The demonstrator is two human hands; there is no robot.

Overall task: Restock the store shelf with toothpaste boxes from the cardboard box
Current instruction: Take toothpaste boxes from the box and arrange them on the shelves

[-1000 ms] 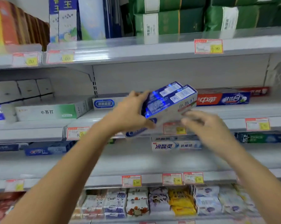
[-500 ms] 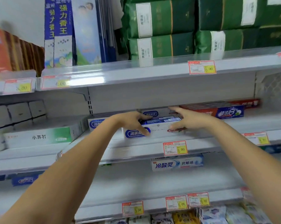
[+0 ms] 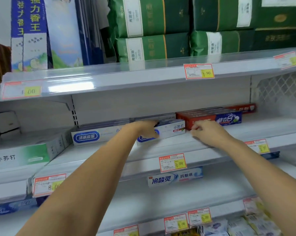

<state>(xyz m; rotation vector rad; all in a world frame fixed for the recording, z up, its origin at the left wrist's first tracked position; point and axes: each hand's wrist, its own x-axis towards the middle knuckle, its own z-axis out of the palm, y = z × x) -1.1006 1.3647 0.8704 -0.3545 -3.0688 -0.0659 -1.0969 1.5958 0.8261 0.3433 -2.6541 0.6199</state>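
Gripping white toothpaste box (image 3: pixel 171 129) on shelf (image 3: pixel 169 146) w/ left hand (image 3: pixel 143 131), fingers curled over it — right hand (image 3: pixel 207 132) fingers loosely curled at box end.

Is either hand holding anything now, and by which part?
The left hand grips the white toothpaste box by its left end, on the shelf. The right hand is at its right end; grip unclear.
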